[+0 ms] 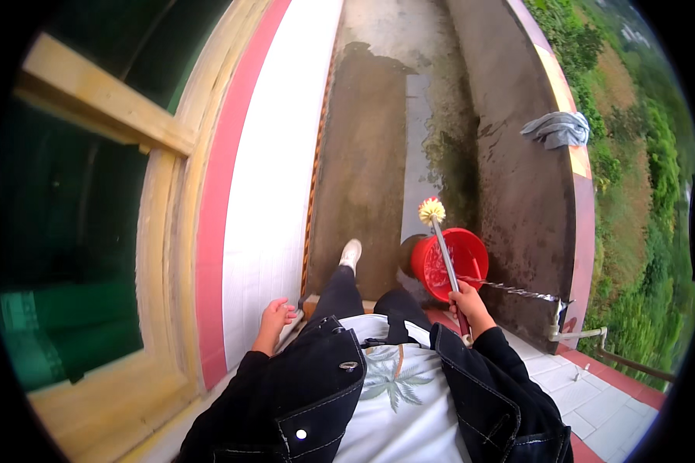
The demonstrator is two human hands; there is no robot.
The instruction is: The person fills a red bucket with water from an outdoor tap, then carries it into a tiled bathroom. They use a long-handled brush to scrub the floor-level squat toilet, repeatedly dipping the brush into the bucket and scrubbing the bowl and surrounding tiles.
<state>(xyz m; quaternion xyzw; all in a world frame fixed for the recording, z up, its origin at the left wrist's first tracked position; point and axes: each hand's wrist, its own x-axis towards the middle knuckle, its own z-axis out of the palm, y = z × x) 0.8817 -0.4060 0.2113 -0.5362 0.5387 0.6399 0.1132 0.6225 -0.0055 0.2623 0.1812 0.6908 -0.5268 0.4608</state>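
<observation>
My right hand [469, 305] is closed around the dark handle of a long brush [445, 249]. Its round head of pale yellow and red bristles [432, 212] points away from me, past the far rim of a red plastic bucket [479, 245]. Below the brush shaft, water runs from a tap [558, 312] in a stream [515, 289] into the bucket. Inside the bucket the water looks stirred up. My left hand [277, 318] is held out beside the white tiled wall, fingers loosely curled and apart, with nothing in it.
Wet concrete floor [365, 156] runs ahead between the white tiled wall [266, 191] and a low parapet [515, 191]. A grey cloth [559, 129] hangs over the parapet's top. On the left is a wooden-framed window [165, 278]. Greenery [625, 243] lies beyond the parapet.
</observation>
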